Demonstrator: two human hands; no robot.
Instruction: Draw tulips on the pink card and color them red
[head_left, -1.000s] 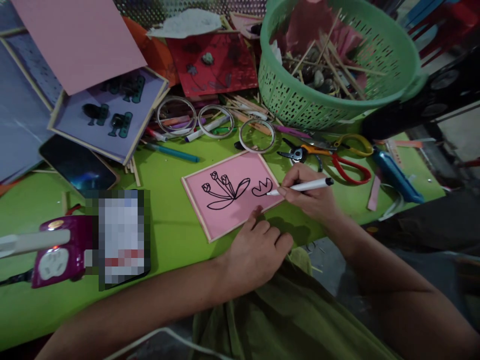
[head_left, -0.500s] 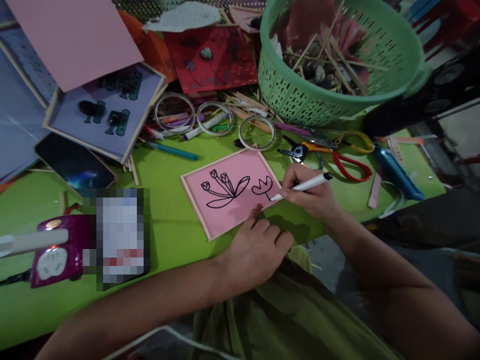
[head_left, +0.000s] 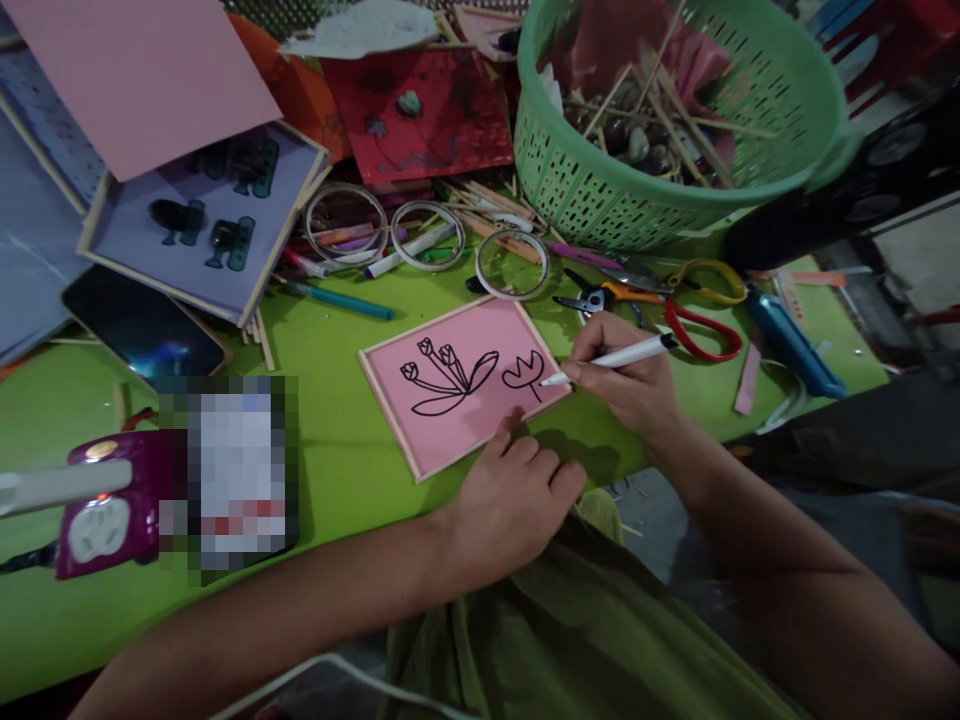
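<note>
Over pink card point(head_left: 442, 440), R fingers point(head_left: 602, 382) pinching marker point(head_left: 630, 354), L fingers point(head_left: 523, 450) at edge, grip unclear

This was a cluttered craft work area: a bright green table point(head_left: 330, 350) held loose marker pens point(head_left: 345, 298), scissors point(head_left: 637, 274), a framed pink drawing point(head_left: 450, 432) and a plastic basket point(head_left: 600, 195) with wooden sticks point(head_left: 679, 140).
</note>
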